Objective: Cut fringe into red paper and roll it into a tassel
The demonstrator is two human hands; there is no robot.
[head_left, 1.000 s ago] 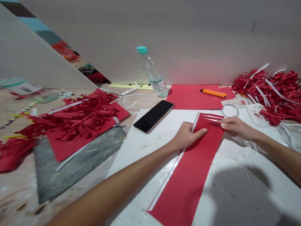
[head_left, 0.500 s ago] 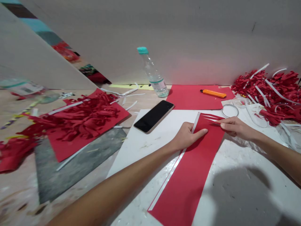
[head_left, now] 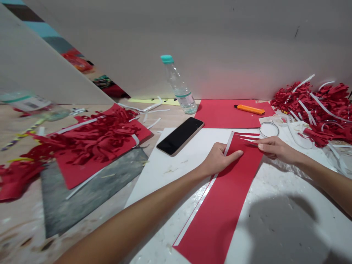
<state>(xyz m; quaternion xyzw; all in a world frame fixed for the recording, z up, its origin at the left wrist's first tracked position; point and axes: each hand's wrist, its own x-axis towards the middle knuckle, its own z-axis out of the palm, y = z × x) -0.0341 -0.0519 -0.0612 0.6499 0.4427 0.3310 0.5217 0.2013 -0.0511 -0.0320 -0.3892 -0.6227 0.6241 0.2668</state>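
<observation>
one long red paper strip with a white edge (head_left: pixel 220 205); one flat red paper sheet (head_left: pixel 225 113) at the tabletop's far edge; two heaps of fringed red paper (head_left: pixel 96 139), the second heap (head_left: pixel 316 106) at the right edge; two clear plastic bottles with teal caps (head_left: pixel 180 86), the second bottle (head_left: pixel 27 103) blurred at the left edge; one black smartphone (head_left: pixel 180 135); one orange utility knife (head_left: pixel 249 109).

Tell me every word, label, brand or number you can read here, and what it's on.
No text here is legible.
Label of the upright bottle: too small to read.
Label of the lying bottle: blurred.
Dark marks on the yellow sheet: too small to tell.
The phone: screen dark, nothing shown.
</observation>
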